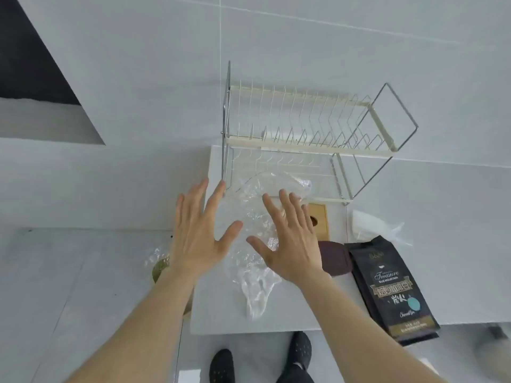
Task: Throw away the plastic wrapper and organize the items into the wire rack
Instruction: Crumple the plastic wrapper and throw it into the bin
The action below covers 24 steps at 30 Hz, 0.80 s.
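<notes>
Nothing sorted yet: wrapper on the worktop, rack empty.

Both hands hover spread and empty, left hand (197, 239) and right hand (290, 239), over the crumpled clear wrapper (255, 272), which lies on the pale worktop (215, 313) just before the wire rack (304, 139). The rack's two tiers hold nothing. A dark coffee bag (392, 288), a maroon pad (333, 258), a wooden piece (318, 219) and a white pouch (370, 223) wait at right. Grey tiled wall behind; pale floor and dark slippers below.

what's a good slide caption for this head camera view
Both open hands, left hand and right hand, hover over a crumpled clear plastic wrapper before an empty two-tier wire rack.
</notes>
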### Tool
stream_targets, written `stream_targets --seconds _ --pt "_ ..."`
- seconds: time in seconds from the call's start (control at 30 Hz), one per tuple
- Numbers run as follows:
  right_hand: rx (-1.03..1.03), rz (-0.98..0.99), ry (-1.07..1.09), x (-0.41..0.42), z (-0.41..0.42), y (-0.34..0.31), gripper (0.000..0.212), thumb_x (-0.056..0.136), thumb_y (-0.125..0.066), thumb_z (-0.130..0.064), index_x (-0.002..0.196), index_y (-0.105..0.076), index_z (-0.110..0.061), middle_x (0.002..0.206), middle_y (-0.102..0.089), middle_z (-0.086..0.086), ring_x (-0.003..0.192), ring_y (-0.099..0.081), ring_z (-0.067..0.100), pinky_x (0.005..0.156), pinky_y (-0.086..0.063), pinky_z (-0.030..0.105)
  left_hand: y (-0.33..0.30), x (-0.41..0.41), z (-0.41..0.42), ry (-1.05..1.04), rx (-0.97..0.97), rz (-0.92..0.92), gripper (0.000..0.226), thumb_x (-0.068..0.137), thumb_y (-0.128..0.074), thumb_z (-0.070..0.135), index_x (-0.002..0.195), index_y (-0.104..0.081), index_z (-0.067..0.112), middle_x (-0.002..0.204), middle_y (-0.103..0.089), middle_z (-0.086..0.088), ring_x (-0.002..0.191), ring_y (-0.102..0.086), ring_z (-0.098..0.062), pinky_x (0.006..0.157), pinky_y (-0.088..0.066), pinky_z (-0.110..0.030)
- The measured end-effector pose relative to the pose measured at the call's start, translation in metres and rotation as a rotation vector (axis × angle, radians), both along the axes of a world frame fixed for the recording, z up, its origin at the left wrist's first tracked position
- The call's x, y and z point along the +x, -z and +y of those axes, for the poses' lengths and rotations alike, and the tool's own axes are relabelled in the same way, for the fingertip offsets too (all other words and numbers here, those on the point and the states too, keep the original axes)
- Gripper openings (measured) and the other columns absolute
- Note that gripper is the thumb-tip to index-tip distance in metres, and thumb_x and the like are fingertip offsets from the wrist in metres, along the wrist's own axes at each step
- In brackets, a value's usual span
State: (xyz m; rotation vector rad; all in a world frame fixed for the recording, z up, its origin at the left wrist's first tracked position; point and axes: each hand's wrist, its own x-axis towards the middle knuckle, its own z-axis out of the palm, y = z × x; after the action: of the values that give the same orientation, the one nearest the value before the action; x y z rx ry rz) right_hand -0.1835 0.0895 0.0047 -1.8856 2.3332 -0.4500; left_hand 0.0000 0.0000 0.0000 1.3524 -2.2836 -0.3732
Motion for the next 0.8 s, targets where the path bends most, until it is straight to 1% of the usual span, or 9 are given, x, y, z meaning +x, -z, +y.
stream_targets --seconds 0.1,0.17,0.27,0.33,0.4,0.5,0.6,0.7,0.8 --pt "0.106 0.0 -0.078 0.003 0.005 0.023 0.083 0.094 -0.046 -0.068 0.161 -0.004 -0.042 0.173 -0.006 0.002 0.16 -0.002 0.027 0.13 -0.013 0.048 0.022 0.004 0.014 0.076 0.099 -0.057 0.09 0.084 -0.037 0.078 0.156 0.0 0.038 0.167 0.002 0.003 0.154 0.0 -0.019 0.125 -0.002 -0.046" --pt "0.159 -0.029 -0.094 0.004 0.013 0.041 0.082 0.096 -0.05 -0.059 0.161 -0.003 -0.042 0.173 -0.008 0.001 0.16 -0.006 0.027 0.129 -0.02 0.048 0.042 0.008 0.029 0.117 0.185 -0.044 0.099 0.079 -0.04 0.083 0.155 0.005 0.04 0.167 0.007 0.006 0.154 0.003 -0.017 0.125 -0.004 -0.045" --pt "0.236 -0.015 -0.11 0.006 0.023 0.058 0.08 0.098 -0.05 -0.051 0.161 -0.002 -0.04 0.172 -0.014 0.004 0.16 -0.009 0.027 0.128 -0.019 0.048 0.068 0.011 0.045 0.171 0.253 -0.116 0.117 0.067 -0.049 0.089 0.153 0.015 0.041 0.165 0.016 0.009 0.153 0.012 -0.014 0.125 -0.006 -0.047" --pt "0.282 -0.024 -0.11 0.01 0.028 0.064 0.078 0.099 -0.051 -0.048 0.162 -0.005 -0.039 0.171 -0.019 0.005 0.158 -0.016 0.028 0.128 -0.022 0.044 0.081 0.01 0.056 0.204 0.306 -0.164 0.13 0.058 -0.056 0.089 0.151 0.021 0.041 0.164 0.021 0.008 0.151 0.019 -0.014 0.125 -0.004 -0.047" --pt "0.346 -0.076 -0.095 0.014 0.031 0.07 0.077 0.098 -0.053 -0.047 0.162 -0.009 -0.038 0.17 -0.022 0.003 0.155 -0.025 0.029 0.121 -0.032 0.043 0.093 0.008 0.066 0.222 0.33 -0.211 0.138 0.052 -0.057 0.091 0.15 0.025 0.039 0.164 0.024 0.006 0.15 0.023 -0.016 0.125 0.001 -0.047" --pt "0.462 -0.172 -0.059 0.018 0.041 0.081 0.075 0.099 -0.051 -0.05 0.161 -0.009 -0.041 0.17 -0.022 0.0 0.154 -0.027 0.027 0.118 -0.035 0.043 0.107 0.001 0.078 0.199 0.33 -0.271 0.141 0.048 -0.052 0.095 0.151 0.025 0.036 0.165 0.021 0.001 0.151 0.022 -0.021 0.124 0.001 -0.05" --pt "0.495 -0.218 -0.032 0.019 0.046 0.091 0.079 0.096 -0.053 -0.059 0.16 -0.009 -0.044 0.168 -0.025 -0.005 0.153 -0.027 0.024 0.117 -0.037 0.043 0.117 -0.006 0.086 0.172 0.312 -0.325 0.137 0.054 -0.053 0.092 0.152 0.022 0.034 0.165 0.018 -0.002 0.151 0.02 -0.026 0.124 -0.001 -0.052" --pt "0.471 -0.197 -0.032 0.016 0.042 0.093 0.087 0.087 -0.064 -0.062 0.159 -0.02 -0.043 0.158 -0.039 -0.009 0.143 -0.04 0.021 0.108 -0.048 0.04 0.123 -0.011 0.088 0.147 0.287 -0.357 0.13 0.061 -0.058 0.086 0.153 0.019 0.035 0.167 0.01 -0.002 0.153 0.014 -0.027 0.124 -0.003 -0.051" --pt "0.474 -0.156 -0.021 0.017 0.037 0.092 0.088 0.083 -0.075 -0.054 0.157 -0.03 -0.038 0.149 -0.048 -0.009 0.139 -0.043 0.019 0.104 -0.05 0.036 0.124 -0.015 0.089 0.13 0.285 -0.358 0.127 0.065 -0.06 0.083 0.153 0.018 0.036 0.167 -0.003 -0.001 0.154 0.003 -0.027 0.124 -0.005 -0.049"
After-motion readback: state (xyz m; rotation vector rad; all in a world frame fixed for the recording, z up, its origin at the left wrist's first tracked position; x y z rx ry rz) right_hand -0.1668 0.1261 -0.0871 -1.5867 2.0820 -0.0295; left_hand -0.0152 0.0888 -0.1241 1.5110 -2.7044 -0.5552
